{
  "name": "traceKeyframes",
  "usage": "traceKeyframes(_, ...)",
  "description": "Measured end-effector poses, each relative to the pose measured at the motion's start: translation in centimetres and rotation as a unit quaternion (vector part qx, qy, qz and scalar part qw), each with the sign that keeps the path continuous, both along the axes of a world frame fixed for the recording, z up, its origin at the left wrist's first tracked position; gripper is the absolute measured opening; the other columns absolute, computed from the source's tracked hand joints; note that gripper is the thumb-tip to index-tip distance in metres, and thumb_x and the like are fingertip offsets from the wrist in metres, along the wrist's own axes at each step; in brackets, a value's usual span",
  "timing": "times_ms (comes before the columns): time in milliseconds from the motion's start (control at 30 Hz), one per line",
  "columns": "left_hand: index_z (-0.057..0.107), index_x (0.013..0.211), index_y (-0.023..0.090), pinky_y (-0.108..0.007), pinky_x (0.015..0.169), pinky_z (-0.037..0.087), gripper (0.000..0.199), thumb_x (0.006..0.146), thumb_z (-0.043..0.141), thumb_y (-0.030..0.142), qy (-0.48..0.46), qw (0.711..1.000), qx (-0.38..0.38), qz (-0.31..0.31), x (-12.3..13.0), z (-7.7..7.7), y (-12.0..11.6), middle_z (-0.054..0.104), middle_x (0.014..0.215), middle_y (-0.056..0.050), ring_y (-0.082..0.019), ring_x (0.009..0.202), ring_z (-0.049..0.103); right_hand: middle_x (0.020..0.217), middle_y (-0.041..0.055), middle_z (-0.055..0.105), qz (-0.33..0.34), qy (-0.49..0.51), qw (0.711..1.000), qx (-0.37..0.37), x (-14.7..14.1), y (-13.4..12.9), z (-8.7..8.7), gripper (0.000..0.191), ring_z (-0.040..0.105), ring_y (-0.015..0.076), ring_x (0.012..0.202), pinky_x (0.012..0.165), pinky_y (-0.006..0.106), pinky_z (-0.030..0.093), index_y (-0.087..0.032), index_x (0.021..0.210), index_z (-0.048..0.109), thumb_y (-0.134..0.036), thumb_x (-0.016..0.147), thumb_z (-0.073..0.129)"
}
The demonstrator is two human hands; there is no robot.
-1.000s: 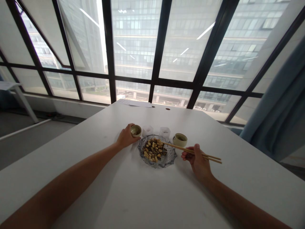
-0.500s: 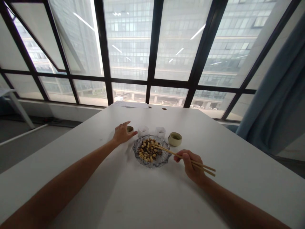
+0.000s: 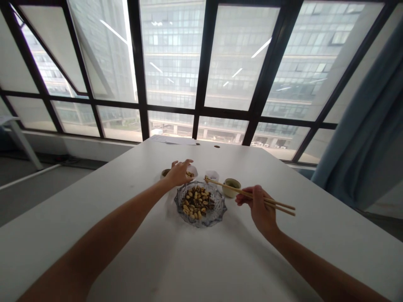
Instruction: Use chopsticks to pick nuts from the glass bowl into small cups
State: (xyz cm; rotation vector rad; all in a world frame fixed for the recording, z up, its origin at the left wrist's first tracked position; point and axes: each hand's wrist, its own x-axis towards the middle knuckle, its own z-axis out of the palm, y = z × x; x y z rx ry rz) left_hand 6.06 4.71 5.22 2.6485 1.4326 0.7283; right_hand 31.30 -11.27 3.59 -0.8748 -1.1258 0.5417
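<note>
My left hand reaches past the plate, thumb and fingers around the rim of a small translucent white bowl that holds some nuts and looks tipped a little towards me. My right hand grips a pair of wooden chopsticks. Their tips are together in front of a second small translucent bowl, with a small piece, perhaps a nut, between them. Below lies a scalloped glass plate of peanuts and dark seeds.
A pale green ceramic cup stands right of the bowls. Another cup is partly hidden behind my left hand. Papers lie at the table's far edge, before the windows. A blue curtain hangs at right.
My left hand has moved right, from the left cup to the left small bowl, whose nuts now show. The chopstick tips have risen from the plate towards the right small bowl.
</note>
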Motion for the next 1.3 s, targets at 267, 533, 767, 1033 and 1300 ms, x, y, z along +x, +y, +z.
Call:
traceKeyframes(267, 0.044, 0.135, 0.026, -0.047, 0.115, 0.024, 0.074, 0.07, 0.078, 0.034, -0.036, 0.998, 0.035, -0.028, -0.7, 0.2, -0.3, 0.066, 0.13, -0.009, -0.029, 0.124, 0.059, 0.065, 0.005, 0.07, 0.033, -0.175, 0.984, 0.018, -2.8, 5.2, 2.0, 0.051, 0.063, 0.0164, 0.055, 0.054, 0.03, 0.054, -0.02, 0.077, 0.066, -0.067, 0.09, 0.052)
traceKeyframes(533, 0.048, 0.134, 0.02, -0.049, 0.115, 0.023, 0.07, 0.073, 0.076, 0.041, 0.0, 1.0, 0.011, -0.006, -1.0, 0.0, 0.6, 0.069, 0.126, -0.013, -0.031, 0.124, 0.059, 0.056, 0.0029, 0.066, 0.041, -0.139, 0.989, -0.014, -3.0, 5.5, 3.8, 0.053, 0.059, 0.0137, 0.047, 0.044, 0.025, 0.047, -0.019, 0.072, 0.066, -0.069, 0.087, 0.055)
traceKeyframes(767, 0.054, 0.131, 0.019, -0.053, 0.114, 0.025, 0.062, 0.079, 0.07, 0.05, 0.026, 0.999, -0.018, 0.024, -0.7, -0.3, 1.8, 0.069, 0.126, -0.015, -0.034, 0.123, 0.06, 0.058, 0.0038, 0.068, 0.072, -0.32, 0.944, -0.036, -2.6, 1.9, 4.6, 0.046, 0.06, 0.015, 0.05, 0.047, 0.025, 0.047, -0.019, 0.069, 0.07, -0.057, 0.092, 0.057)
traceKeyframes(1033, 0.06, 0.129, 0.019, -0.048, 0.115, 0.032, 0.056, 0.085, 0.064, 0.052, -0.028, 0.998, 0.045, 0.041, -5.0, -2.2, 0.2, 0.06, 0.139, -0.014, -0.032, 0.132, 0.052, 0.054, 0.0024, 0.06, 0.098, -0.432, 0.896, -0.029, -1.4, 0.4, 5.7, 0.05, 0.053, 0.0129, 0.049, 0.046, 0.025, 0.042, -0.02, 0.055, 0.061, -0.051, 0.094, 0.054)
traceKeyframes(1300, 0.047, 0.14, 0.014, -0.044, 0.113, 0.04, 0.073, 0.082, 0.066, 0.053, -0.18, 0.978, 0.005, 0.106, -7.2, -5.9, -0.7, 0.053, 0.144, -0.018, -0.03, 0.134, 0.05, 0.055, 0.0039, 0.066, 0.087, -0.342, 0.933, -0.077, -1.9, 0.4, 5.2, 0.052, 0.059, 0.0155, 0.047, 0.045, 0.026, 0.046, -0.02, 0.065, 0.064, -0.06, 0.094, 0.051)
